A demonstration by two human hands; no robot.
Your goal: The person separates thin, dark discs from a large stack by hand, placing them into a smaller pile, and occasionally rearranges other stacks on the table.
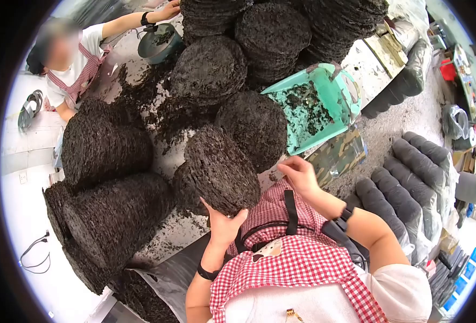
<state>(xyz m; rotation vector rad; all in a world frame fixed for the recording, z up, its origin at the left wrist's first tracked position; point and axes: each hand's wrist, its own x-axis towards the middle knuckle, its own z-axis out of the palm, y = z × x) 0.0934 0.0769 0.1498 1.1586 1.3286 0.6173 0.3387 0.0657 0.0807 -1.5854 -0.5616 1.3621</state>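
My left hand (224,229) grips the lower edge of a thick stack of round, dark dried seaweed sheets (221,167), which stands tilted on the table in front of me. The thumb lies on the near side and the fingers reach around the left edge. To the right of that stack, my right hand (302,177) hovers above the apron with thumb and fingertips pinched together. Whatever is between them is too small to make out. Just beyond sits another round seaweed stack (254,129), apart from my right hand.
A green dustpan-like scoop (308,107) holds dark flakes. Tall seaweed stacks (273,40) stand at the back, and others (119,220) lie at the left. A co-worker (76,59) reaches past a bowl (160,43). Bagged dark rolls (404,183) lie at the right.
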